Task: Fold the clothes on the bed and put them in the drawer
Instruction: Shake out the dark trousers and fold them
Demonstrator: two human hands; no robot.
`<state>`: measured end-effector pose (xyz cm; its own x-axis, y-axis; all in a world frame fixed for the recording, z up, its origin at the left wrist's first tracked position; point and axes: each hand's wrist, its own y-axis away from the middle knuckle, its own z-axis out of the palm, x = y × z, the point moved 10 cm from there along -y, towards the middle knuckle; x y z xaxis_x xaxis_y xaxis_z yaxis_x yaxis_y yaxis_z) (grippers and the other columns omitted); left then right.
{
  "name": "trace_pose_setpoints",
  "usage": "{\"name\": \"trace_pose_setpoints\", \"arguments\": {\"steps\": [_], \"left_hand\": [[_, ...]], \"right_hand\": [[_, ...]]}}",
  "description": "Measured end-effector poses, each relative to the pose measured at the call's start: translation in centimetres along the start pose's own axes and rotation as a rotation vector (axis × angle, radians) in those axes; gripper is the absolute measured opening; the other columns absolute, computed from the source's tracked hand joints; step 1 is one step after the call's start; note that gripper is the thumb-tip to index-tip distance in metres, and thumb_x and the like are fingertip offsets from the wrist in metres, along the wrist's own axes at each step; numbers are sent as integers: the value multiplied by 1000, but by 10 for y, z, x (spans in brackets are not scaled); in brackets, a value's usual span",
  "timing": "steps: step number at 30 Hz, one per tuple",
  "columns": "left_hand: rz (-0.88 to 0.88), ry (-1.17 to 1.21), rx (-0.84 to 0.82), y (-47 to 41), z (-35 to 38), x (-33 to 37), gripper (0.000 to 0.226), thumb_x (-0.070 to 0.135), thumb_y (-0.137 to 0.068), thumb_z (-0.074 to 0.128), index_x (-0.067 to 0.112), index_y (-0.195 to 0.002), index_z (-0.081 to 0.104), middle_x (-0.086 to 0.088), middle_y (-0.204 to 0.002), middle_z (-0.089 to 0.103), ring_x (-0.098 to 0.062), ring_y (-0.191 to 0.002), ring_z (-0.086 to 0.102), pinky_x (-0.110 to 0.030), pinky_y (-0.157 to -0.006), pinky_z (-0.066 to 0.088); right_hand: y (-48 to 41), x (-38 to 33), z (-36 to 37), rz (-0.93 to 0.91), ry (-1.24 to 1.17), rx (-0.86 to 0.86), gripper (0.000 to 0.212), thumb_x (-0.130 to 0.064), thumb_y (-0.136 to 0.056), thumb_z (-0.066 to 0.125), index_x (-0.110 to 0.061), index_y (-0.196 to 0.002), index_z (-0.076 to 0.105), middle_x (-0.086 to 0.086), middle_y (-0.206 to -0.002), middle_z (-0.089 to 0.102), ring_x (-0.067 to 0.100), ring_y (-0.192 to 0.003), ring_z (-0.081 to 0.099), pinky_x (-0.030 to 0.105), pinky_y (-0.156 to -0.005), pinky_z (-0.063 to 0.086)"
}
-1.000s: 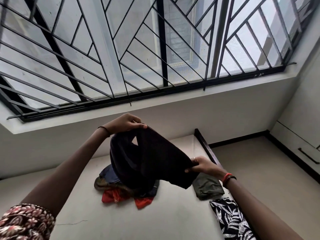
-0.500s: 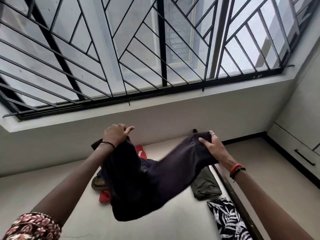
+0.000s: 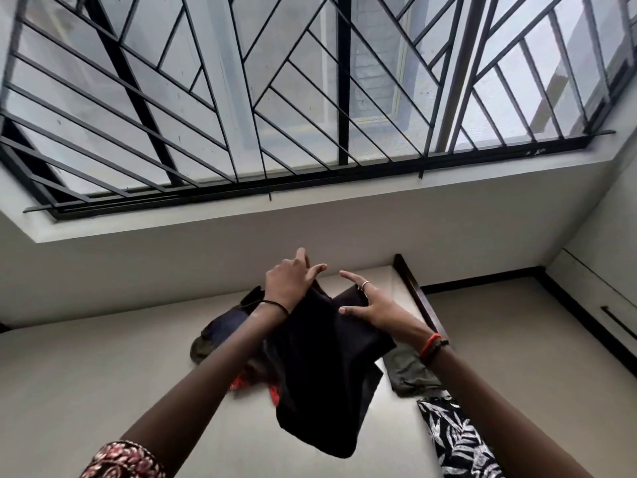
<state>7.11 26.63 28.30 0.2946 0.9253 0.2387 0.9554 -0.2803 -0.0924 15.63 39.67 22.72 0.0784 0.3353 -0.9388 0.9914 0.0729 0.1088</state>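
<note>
Above the bed [image 3: 103, 374], the left hand [image 3: 289, 284] pinches the top edge of a dark garment [image 3: 320, 367], which hangs doubled in the air. The right hand [image 3: 375, 308] lies on its upper right corner with fingers spread wide, thumb against the cloth. Beneath it sits a heap of clothes [image 3: 220, 332]; an olive piece [image 3: 410, 374] and a leaf-print cloth [image 3: 455, 443] lie along the right edge.

Home bedroom, bed [image 3: 103, 391], barred window [image 3: 310, 98]
</note>
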Motion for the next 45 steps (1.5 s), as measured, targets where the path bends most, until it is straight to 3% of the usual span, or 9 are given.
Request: {"name": "trace_pose_setpoints", "arguments": {"steps": [4,10,16,19,21,26,31,36,45], "left_hand": [[62,46,58,9,-1,28,47,56,-92,43,13,-109,45,-16,-97,68,-37,-94,65,-40,-73,47],[170,94,29,33,7,52,50,58,-90,47,13,-112,42,-16,-93,69,-37,-91,65,-38,-69,45],[175,497,-357,48,36,22,72,40,-71,80,14,-129,44,-10,-100,67,-25,-98,63,-26,-80,43],[172,350,-474,54,46,5,45,39,-79,74,6,-109,64,-8,-90,62,-18,-87,59,-23,-64,36],[171,272,-493,57,47,-3,40,46,-85,64,8,-99,69,-9,-82,63,-22,-81,60,-28,-58,31],[165,87,-322,55,40,-8,40,56,-90,48,28,-113,65,-8,-118,65,-28,-106,60,-30,-74,41],[-165,620,-404,56,64,-23,57,59,-69,57,5,-86,65,-13,-89,68,-26,-85,63,-34,-73,48],[-425,1080,-490,72,84,-22,12,18,-92,56,6,-90,57,-7,-78,54,-11,-58,54,-15,-43,46],[-499,1435,-563,86,97,2,24,23,-99,47,7,-109,60,-9,-92,68,-15,-67,70,-30,-62,60]], "right_hand": [[-8,-4,20,10,-132,-74,71,0,-79,72,-27,-138,41,7,-91,58,14,-83,61,23,-74,53],[-11,17,18,65,-101,38,27,7,-76,69,-16,-87,60,-6,-74,66,-3,-65,62,17,-60,48],[-7,34,14,75,-116,48,28,-5,-77,69,-1,-104,61,9,-87,66,12,-79,63,24,-67,51],[-10,31,16,56,-38,30,25,-5,-76,70,0,-99,60,5,-84,64,9,-78,60,24,-68,49],[-12,27,14,50,3,37,27,-7,-75,71,1,-96,58,5,-83,61,8,-78,56,26,-70,47],[-19,20,1,51,70,105,44,-2,-74,74,-20,-110,55,-4,-82,58,3,-75,55,17,-71,44],[-16,27,-30,184,101,282,77,-13,-67,84,-12,-129,39,0,-107,54,14,-101,52,18,-84,37],[-9,28,-48,252,186,330,64,-12,-68,84,-4,-117,44,-1,-94,53,14,-93,52,18,-73,37],[-6,-21,-5,2,392,166,21,-3,-78,67,-6,-98,74,5,-89,73,5,-74,61,1,-59,39]]}}
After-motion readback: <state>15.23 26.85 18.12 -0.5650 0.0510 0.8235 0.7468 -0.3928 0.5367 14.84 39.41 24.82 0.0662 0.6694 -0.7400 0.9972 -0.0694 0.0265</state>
